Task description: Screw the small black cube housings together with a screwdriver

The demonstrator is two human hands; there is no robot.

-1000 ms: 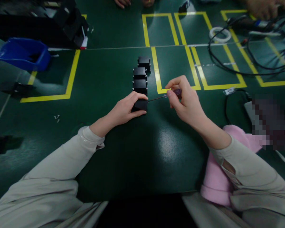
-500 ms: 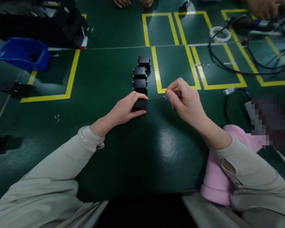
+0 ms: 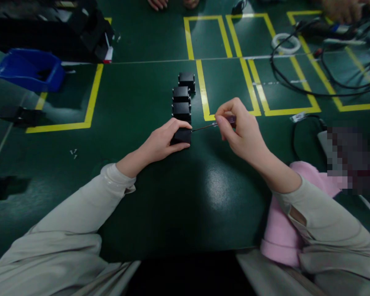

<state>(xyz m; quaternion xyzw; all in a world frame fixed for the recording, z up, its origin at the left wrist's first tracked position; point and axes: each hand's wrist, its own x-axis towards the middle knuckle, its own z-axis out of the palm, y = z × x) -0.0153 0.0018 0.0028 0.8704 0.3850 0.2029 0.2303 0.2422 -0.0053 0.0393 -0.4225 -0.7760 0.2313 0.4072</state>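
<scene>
On the green table, my left hand (image 3: pixel 162 140) is closed around a small black box-shaped part (image 3: pixel 182 136), fingers on its far side and thumb on its near side. My right hand (image 3: pixel 239 127) pinches the handle of a screwdriver (image 3: pixel 205 126). Its thin shaft points left, and the tip meets the right side of the held part near its upper corner. Just beyond my left hand stand more black parts (image 3: pixel 181 107) of the same shape in a column, with small shiny screws or pins at their right edges. The farthest one (image 3: pixel 186 80) sits slightly right.
A few tiny screws (image 3: pixel 73 153) lie to the left. Farther off are a blue bin (image 3: pixel 31 70) and dark equipment. Black cables (image 3: pixel 296 88) and a white ring (image 3: pixel 285 44) lie at right. Pink cloth (image 3: pixel 282 230) is under my right sleeve. Other people's hands (image 3: pixel 342 10) show along the far edge.
My right hand and the screwdriver handle have shifted very slightly, with the hand a touch higher. The left hand and the black part stay in place.
</scene>
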